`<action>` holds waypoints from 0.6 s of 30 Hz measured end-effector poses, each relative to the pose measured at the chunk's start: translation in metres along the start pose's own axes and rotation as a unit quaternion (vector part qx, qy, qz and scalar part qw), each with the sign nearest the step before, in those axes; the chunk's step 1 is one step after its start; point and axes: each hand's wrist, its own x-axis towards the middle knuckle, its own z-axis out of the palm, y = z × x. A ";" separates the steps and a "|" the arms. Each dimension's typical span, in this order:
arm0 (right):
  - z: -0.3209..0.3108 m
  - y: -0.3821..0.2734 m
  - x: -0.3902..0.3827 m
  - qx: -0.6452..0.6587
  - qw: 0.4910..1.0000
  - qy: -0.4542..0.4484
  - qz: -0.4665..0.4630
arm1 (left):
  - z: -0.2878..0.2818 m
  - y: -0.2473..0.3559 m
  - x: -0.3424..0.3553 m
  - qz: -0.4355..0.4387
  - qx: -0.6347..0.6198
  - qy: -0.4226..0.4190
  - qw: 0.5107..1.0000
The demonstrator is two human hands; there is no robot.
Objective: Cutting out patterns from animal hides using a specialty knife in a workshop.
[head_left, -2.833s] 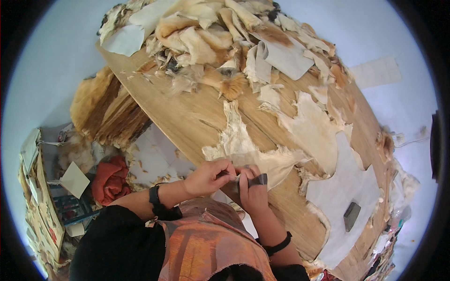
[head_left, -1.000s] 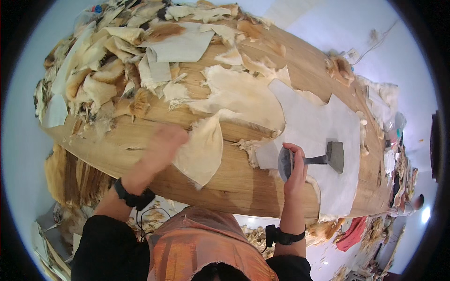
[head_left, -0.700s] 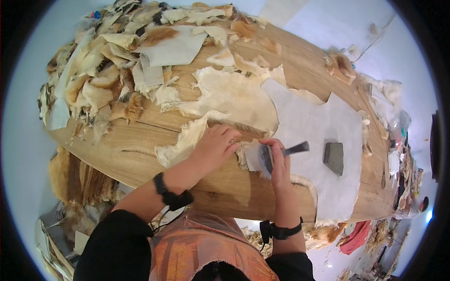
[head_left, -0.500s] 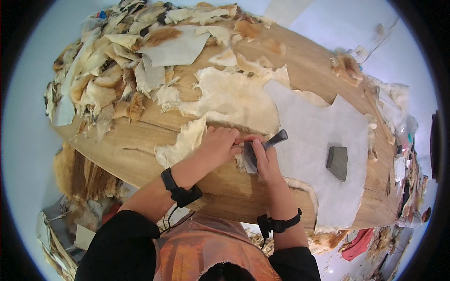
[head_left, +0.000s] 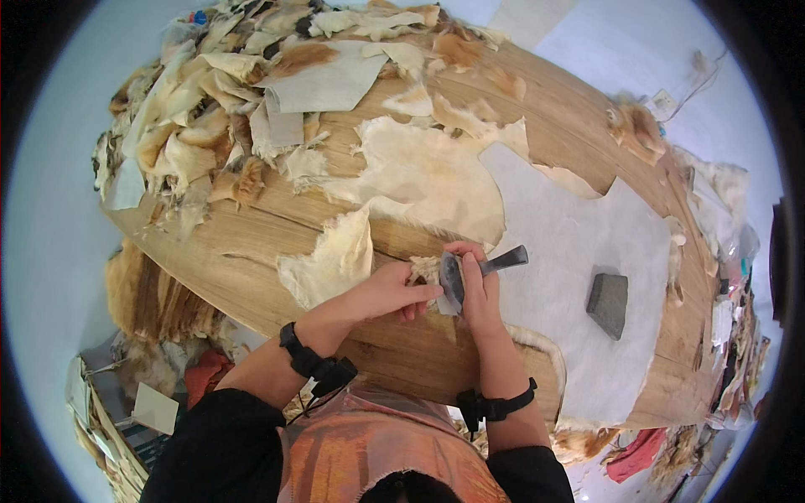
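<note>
My right hand [head_left: 476,293] is closed round a dark-handled knife [head_left: 453,283] with a broad curved blade. Its handle sticks out to the right past my thumb. My left hand [head_left: 392,293] is curled, its thumb pointing at the blade. Between the two hands shows a small pale fur scrap [head_left: 425,268]; my left fingers close against it, though their tips are partly hidden. Just left of them a cream piece of pelt [head_left: 340,258] lies on the wooden table [head_left: 251,243]. Beyond the hands spreads a larger cream hide [head_left: 428,180].
A pale grey-white sheet [head_left: 549,251] covers the right of the table, a dark grey stone block [head_left: 608,306] on it. Heaped fur scraps [head_left: 189,134] fill the far left. Brown pelts [head_left: 155,293] hang off the left edge. Red cloth [head_left: 635,455] lies below at the right.
My left hand has moved slightly down and turned, its thumb now stretched toward the blade. The pale scrap shows more between the hands. The whole view has shifted a little.
</note>
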 end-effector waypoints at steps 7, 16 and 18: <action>0.005 -0.007 -0.005 -0.117 0.992 -0.024 -0.042 | 0.008 0.005 -0.008 -0.023 0.142 0.047 0.989; 0.002 -0.018 -0.010 -0.025 0.998 0.051 -0.004 | -0.005 0.005 -0.017 -0.007 0.132 0.031 0.991; -0.011 -0.023 -0.007 -0.016 0.994 0.101 -0.022 | -0.020 0.017 -0.036 0.010 0.232 0.100 0.967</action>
